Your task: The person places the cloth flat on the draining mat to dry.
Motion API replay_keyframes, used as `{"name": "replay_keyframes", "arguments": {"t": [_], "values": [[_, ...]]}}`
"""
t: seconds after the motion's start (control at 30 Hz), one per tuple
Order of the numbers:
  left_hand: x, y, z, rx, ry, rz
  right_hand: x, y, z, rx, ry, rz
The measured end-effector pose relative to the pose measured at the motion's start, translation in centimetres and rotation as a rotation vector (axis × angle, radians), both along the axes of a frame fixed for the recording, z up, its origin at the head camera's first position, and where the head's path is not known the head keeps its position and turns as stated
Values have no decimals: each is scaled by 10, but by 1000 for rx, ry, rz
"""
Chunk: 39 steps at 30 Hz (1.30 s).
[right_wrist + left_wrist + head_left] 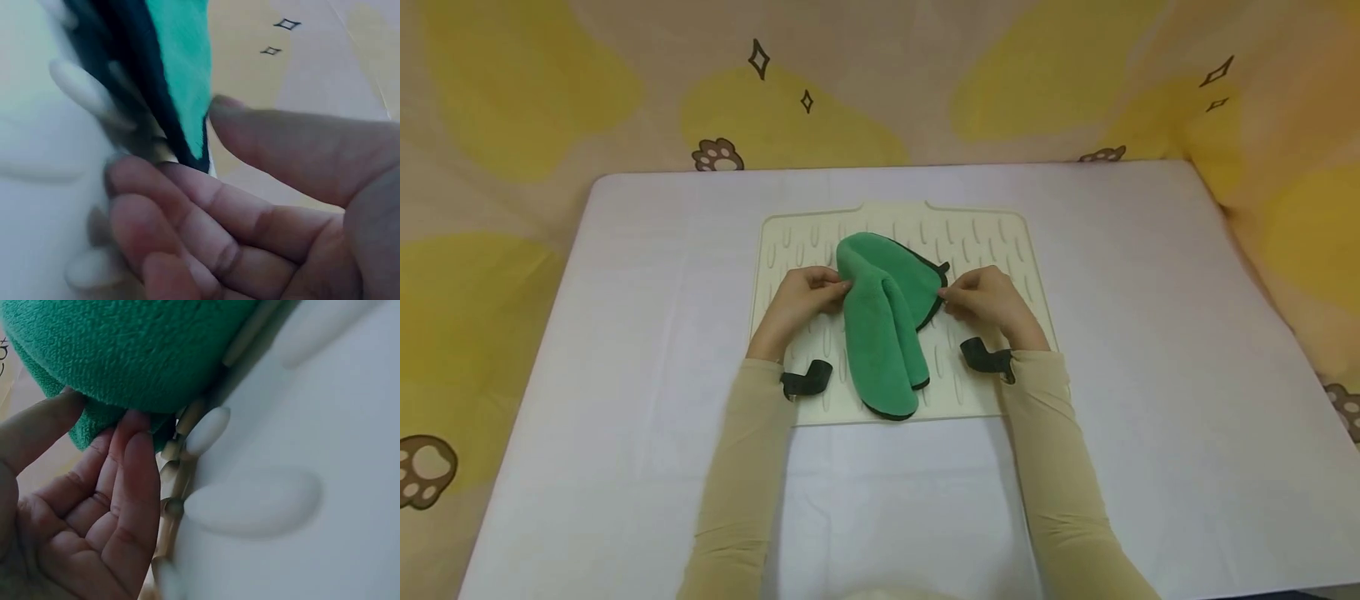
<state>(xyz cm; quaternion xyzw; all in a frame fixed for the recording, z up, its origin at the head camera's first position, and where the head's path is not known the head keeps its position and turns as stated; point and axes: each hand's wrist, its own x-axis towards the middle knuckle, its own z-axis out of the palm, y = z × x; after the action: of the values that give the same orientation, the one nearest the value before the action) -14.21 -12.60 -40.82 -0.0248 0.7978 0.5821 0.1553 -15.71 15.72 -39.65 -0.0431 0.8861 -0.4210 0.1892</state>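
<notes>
Pinching green towel (871,333), left hand (803,298) could slip if right hand (988,297) (seemingly pinching trim (932,314)) tugs toward mat's right edge (1033,258).

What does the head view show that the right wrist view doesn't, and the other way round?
Only the head view: the left hand at the cloth, both sleeves, the black wrist pieces, the mat's outline and the paw prints.

Only the right wrist view: the inner side of the right hand's fingers, close up, below the cloth's dark-edged tip, with the thumb beside its green face.

Both: the right hand, part of the cloth, raised ribs on the mat, and the backdrop with star outlines.
</notes>
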Motion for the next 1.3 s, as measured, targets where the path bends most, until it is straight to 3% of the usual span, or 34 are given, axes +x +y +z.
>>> {"name": "replay_keyframes", "arguments": {"t": [0.23, 0.53, 0.83, 1.3], "values": [[0, 2, -2, 54, 64, 10, 1, -11, -3, -40, 67, -18], [0, -2, -1, 49, 102, 11, 2, -18, -6, -131, 77, -80], [1, -8, -2, 51, 101, -12, -4, 0, -8, -338, 70, -239], [2, -5, 0, 67, 108, -86, -4, 33, -5, -573, 98, -340]]}}
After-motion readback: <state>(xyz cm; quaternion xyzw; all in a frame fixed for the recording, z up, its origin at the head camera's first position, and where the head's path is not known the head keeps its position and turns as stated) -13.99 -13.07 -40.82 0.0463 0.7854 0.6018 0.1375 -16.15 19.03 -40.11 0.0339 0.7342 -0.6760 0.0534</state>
